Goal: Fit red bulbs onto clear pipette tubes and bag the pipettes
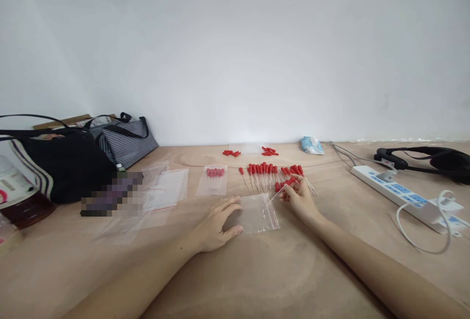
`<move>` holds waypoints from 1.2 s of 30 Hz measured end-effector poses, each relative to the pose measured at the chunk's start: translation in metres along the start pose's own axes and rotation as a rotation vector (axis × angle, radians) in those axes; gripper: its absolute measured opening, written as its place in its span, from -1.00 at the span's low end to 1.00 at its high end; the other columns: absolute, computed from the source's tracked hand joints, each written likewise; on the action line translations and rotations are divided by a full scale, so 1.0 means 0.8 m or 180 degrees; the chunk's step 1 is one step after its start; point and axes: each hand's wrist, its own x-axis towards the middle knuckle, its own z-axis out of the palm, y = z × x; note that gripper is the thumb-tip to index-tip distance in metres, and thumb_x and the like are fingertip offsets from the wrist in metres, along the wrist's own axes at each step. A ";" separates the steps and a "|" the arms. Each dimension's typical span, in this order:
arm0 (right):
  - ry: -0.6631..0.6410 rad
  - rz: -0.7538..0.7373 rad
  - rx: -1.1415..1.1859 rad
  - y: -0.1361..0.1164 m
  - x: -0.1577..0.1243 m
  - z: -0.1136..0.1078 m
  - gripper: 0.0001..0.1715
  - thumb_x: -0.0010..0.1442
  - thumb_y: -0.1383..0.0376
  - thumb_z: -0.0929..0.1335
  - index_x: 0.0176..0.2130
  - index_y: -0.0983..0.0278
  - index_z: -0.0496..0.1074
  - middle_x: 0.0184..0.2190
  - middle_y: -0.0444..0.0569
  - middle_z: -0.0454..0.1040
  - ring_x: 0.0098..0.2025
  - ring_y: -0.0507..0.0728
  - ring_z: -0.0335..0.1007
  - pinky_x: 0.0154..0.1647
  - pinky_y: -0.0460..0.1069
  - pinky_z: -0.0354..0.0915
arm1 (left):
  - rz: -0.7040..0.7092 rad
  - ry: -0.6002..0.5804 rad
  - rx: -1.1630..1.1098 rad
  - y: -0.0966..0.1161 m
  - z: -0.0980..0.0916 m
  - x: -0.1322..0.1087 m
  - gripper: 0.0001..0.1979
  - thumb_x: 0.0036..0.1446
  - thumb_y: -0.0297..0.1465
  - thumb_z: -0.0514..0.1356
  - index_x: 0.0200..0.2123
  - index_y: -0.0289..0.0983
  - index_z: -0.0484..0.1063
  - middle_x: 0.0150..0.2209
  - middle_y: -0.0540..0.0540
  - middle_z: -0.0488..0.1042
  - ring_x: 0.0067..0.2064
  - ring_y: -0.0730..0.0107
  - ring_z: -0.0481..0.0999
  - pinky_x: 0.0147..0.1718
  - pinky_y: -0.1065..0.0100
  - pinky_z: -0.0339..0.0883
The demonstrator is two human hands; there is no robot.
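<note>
A clear zip bag (253,215) lies flat on the table in front of me. My left hand (222,223) rests over its left end, thumb and fingers apart. At the bag's zip end, my right hand (298,196) pinches red-bulbed droppers (281,186), their thin clear stems slanting down to the bag's mouth. How many are in the fingers I cannot tell. Just beyond, a row of red-bulbed droppers (262,169) lies side by side, with more to its right. Left of the row sits a zip bag (200,187) with several droppers inside.
Loose red bulbs (231,153) and clear stems (251,150) lie near the wall. Flat zip bags (167,186) are piled on the left, near a black bag (73,167) and a striped bag (128,140). On the right are a tissue pack (312,145), power strip (400,194) and black headset (429,159).
</note>
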 end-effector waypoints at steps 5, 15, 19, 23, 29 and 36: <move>-0.0169 0.0317 0.0428 -0.003 -0.012 0.010 -0.55 -0.05 0.13 0.33 -0.22 0.20 0.05 -0.49 -0.18 0.31 -0.56 0.01 0.31 -0.50 -0.03 0.31 | 0.0004 0.0006 -0.0164 -0.001 -0.003 -0.001 -0.68 0.14 -0.25 -0.01 -0.06 -0.25 0.23 0.12 -0.13 0.18 0.14 0.25 0.13 0.08 0.15 0.04; -0.1330 0.0131 -0.0422 -0.006 -0.017 -0.002 -0.68 -0.13 0.13 0.41 -0.42 0.29 0.31 -0.54 -0.16 0.32 -0.55 -0.04 0.21 -0.52 -0.10 0.17 | 0.0096 -0.0265 -0.0239 -0.018 -0.010 -0.003 -0.46 0.09 -0.25 0.06 0.13 -0.22 0.04 0.17 -0.13 0.09 0.17 0.18 0.06 0.11 0.12 -0.01; -0.1501 -0.0522 -0.1214 -0.005 -0.016 0.000 -0.73 -0.12 0.12 0.41 -0.43 0.26 0.45 -0.39 -0.07 0.34 -0.40 0.02 0.24 -0.37 -0.04 0.21 | 0.0233 -0.0227 -0.0215 -0.013 -0.010 -0.002 -0.51 0.09 -0.29 0.06 0.10 -0.22 0.10 0.15 -0.13 0.13 0.16 0.19 0.08 0.10 0.12 0.01; -0.1841 -0.1000 -0.1743 -0.012 -0.022 0.003 -0.78 0.01 0.12 0.34 -0.41 0.17 0.52 -0.21 -0.01 0.35 -0.15 0.13 0.23 -0.08 0.07 0.13 | 0.0265 -0.0181 -0.0257 -0.013 -0.009 -0.002 -0.54 0.09 -0.32 0.06 0.09 -0.21 0.11 0.15 -0.14 0.13 0.15 0.20 0.10 0.08 0.12 0.03; -0.1723 -0.0892 -0.1949 -0.015 0.007 -0.018 -0.78 0.04 0.21 0.29 -0.43 0.27 0.48 -0.30 -0.02 0.40 -0.27 0.07 0.31 -0.23 -0.03 0.23 | 0.0355 -0.0005 -0.0341 -0.012 -0.007 -0.003 -0.63 0.06 -0.36 0.09 -0.02 -0.19 0.24 0.10 -0.14 0.15 0.10 0.21 0.18 0.04 0.15 0.10; -0.0015 -0.0225 -0.3812 -0.021 0.087 -0.032 -0.79 0.01 0.33 0.27 -0.31 0.33 0.40 -0.36 0.04 0.46 -0.30 0.12 0.36 -0.37 -0.08 0.18 | 0.0414 0.0119 -0.0462 -0.014 -0.005 -0.003 -0.68 0.05 -0.35 0.11 -0.08 -0.23 0.29 -0.09 -0.13 0.25 -0.07 0.29 0.31 -0.06 0.22 0.20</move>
